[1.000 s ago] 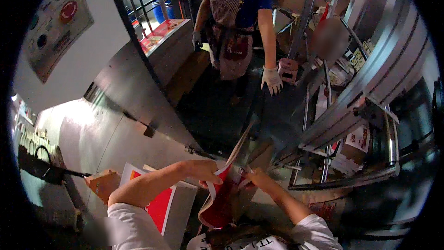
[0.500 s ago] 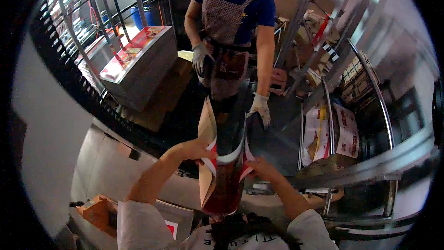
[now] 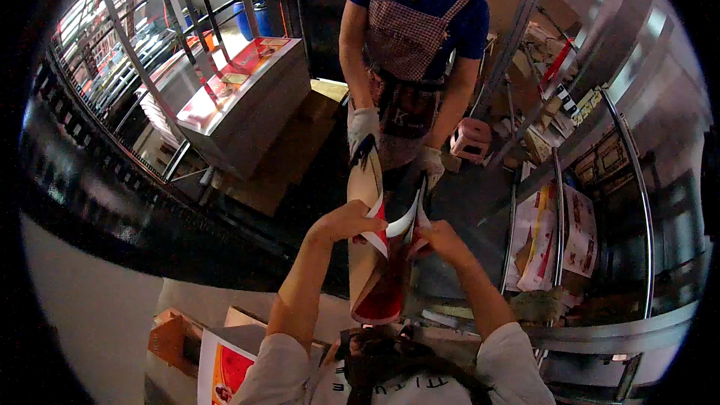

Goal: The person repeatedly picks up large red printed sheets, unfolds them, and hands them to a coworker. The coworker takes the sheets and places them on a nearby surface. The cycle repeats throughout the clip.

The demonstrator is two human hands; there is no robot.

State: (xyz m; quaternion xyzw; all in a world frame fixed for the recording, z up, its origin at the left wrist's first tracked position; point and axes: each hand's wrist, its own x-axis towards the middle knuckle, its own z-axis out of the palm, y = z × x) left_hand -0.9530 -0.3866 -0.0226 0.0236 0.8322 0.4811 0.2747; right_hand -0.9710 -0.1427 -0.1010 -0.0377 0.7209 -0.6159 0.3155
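Observation:
In front of my body, a curled printed sheet (image 3: 381, 296), or a thin stack of them, bends up into a trough shape. Its outer face is brown, its inner face red and white. My left hand (image 3: 346, 221) grips the left raised edge, thumb over the top. On the right edge, my right hand (image 3: 445, 240) is closed in the same way. At the far end, a co-worker's gloved hands, one glove (image 3: 363, 131) on the left edge and another glove (image 3: 431, 163) at the right edge, also meet the sheet. How many layers are held cannot be told.
The co-worker in a checked apron (image 3: 409, 52) stands opposite. A tall stack of printed sheets (image 3: 255, 101) sits far left. Metal rails (image 3: 634, 150) run along the right, with more printed sheets (image 3: 536, 232) behind them. A pink stool (image 3: 471, 140) and a wooden box (image 3: 174, 341) are nearby.
The co-worker has leaned in, and both gloved hands have come to the far end of the sheet. My hands keep their grip. More of a red printed sheet shows at lower left.

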